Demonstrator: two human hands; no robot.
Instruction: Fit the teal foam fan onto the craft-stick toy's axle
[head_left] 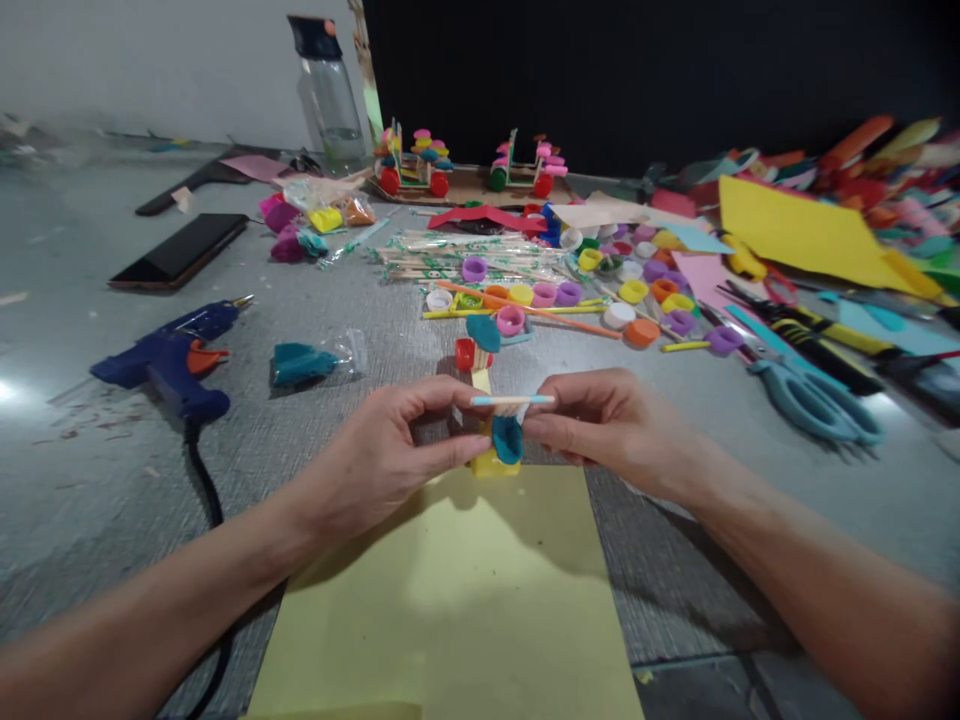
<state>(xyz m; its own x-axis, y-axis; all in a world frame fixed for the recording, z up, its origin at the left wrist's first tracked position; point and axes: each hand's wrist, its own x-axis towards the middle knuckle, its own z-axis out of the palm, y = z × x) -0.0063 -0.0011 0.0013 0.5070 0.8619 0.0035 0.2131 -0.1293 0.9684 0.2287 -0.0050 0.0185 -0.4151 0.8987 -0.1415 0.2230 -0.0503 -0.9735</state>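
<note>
Between my two hands is a small craft model (495, 408) of sticks, with teal clay pieces and red and yellow bottle caps on it. A thin stick with pale blue ends (513, 400) lies crosswise on its top. My left hand (420, 425) pinches the model from the left, its thumb by the lower teal clay piece (507, 440). From the other side my right hand (592, 420) grips it, fingertips close to the stick's right end. A yellow cap (495, 464) shows at the bottom, over the far edge of a yellow paper sheet (450, 600).
A blue glue gun (172, 350) with its cord lies left, near a bag of teal clay (307, 362). Loose bottle caps (634, 291) and wrapped sticks (472, 255) spread beyond my hands. Scissors (817, 395) lie right. Two finished-looking models (412, 165) and a bottle (330, 105) stand behind.
</note>
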